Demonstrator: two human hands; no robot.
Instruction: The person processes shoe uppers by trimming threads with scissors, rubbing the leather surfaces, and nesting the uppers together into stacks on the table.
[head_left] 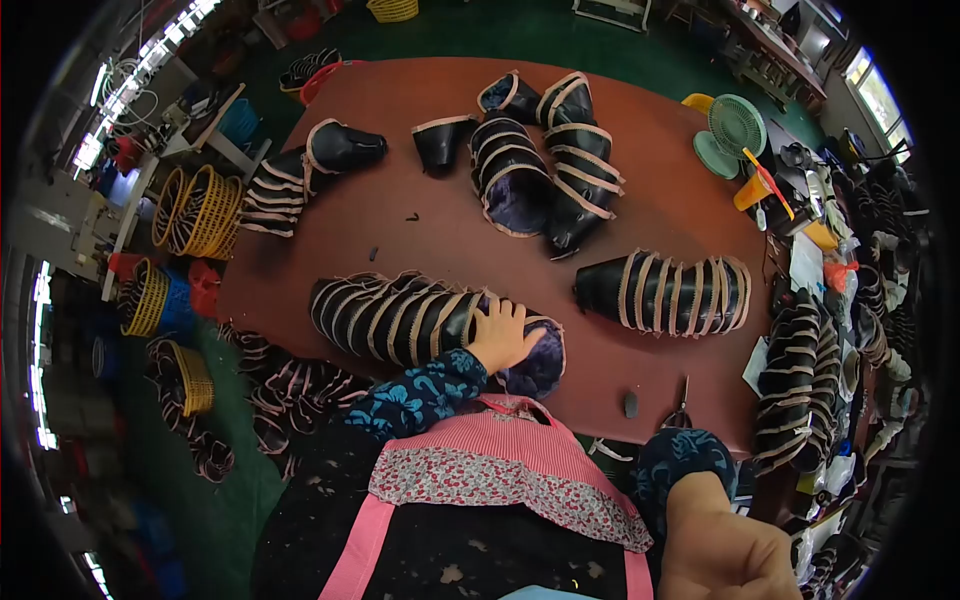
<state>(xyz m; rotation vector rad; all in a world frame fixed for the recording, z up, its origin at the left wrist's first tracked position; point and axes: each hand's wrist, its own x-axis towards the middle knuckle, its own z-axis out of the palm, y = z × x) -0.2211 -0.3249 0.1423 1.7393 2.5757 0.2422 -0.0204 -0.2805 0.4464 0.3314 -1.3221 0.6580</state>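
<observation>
My left hand [500, 335] lies with spread fingers on the near end of a nested row of black shoe uppers [385, 315]. These have tan edges and a dark purple fuzzy lining that shows at the open end. At the lower right, close to the camera, my right hand [725, 545] is closed with curled fingers, away from the table. Whether anything is inside it is hidden. Nearest to it on the table edge are scissors [680, 412] and a small dark oval piece [630, 404]. Another row of nested uppers [665, 292] lies to the right.
On the reddish-brown table [420, 230] are more upper stacks [510, 165] and a single upper [440, 145]. Yellow baskets [212, 210] stand at left. A green fan [737, 125], an orange cup [750, 192] and piled uppers [790, 390] line the right side.
</observation>
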